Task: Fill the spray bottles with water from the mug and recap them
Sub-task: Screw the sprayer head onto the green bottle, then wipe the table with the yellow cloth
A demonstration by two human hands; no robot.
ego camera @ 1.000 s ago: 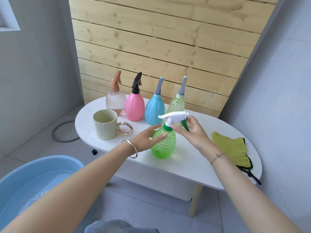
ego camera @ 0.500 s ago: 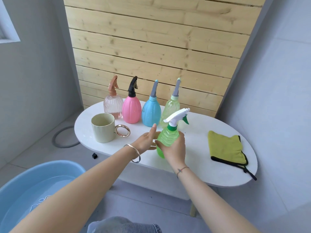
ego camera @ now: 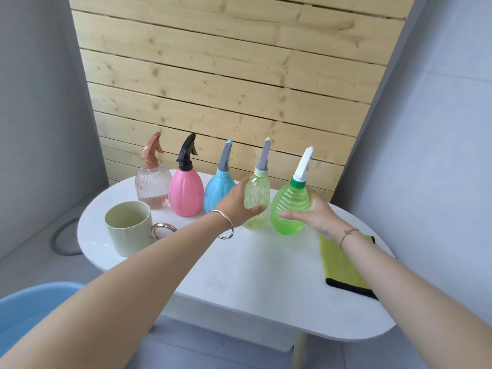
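Right of the mug, at the far end of the row, the right hand is gripping the bright green bottle, fingers curling round its lower body while it is standing upright on the table. Between it and the mug, the left hand is closing on the pale green bottle, its thumb lying across the front and its fingers reaching behind, so it appears to be holding it.

Behind the mug, the clear bottle, the pink bottle and the blue bottle are standing untouched. All five bottles are wearing their spray heads. Liquid is showing low in the clear bottle and in both green ones; the pink and blue ones are opaque, so their level cannot be told. Whether the mug is holding water is also unclear.

Judging from this, the bright green bottle is looking filled and recapped, and the task is seeming near its end unless the pale green bottle is getting opened for more water.
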